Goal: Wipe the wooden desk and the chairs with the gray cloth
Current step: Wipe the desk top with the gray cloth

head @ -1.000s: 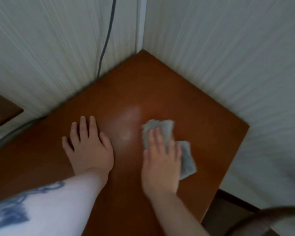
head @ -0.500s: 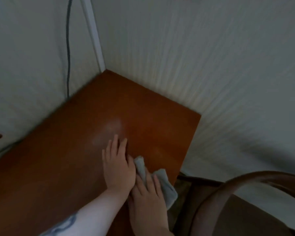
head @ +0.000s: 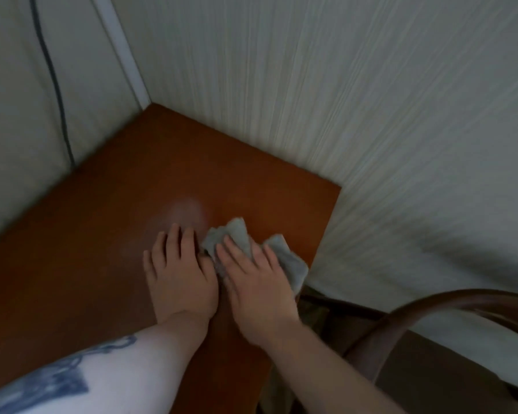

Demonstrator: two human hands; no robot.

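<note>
Bentwood chair [head: 431, 306] back stands nearest, unwiped, beside the worktop [head: 102, 234] edge. Right hand [head: 257, 282] presses flat, fingers straight, on the cloth [head: 284, 258] near that edge, spreading pressure for wiping. Left hand [head: 180, 270] lies flat alongside, probably bracing; nothing gripped.

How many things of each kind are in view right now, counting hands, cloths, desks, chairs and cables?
Bare hands: 2, the left hand flat on the desk and the right hand pressing the cloth.
Crumpled gray cloth: 1
Reddish-brown wooden desk: 1
Dark curved-back wooden chair: 1
Dark cable on the wall: 1
Total: 6
</note>
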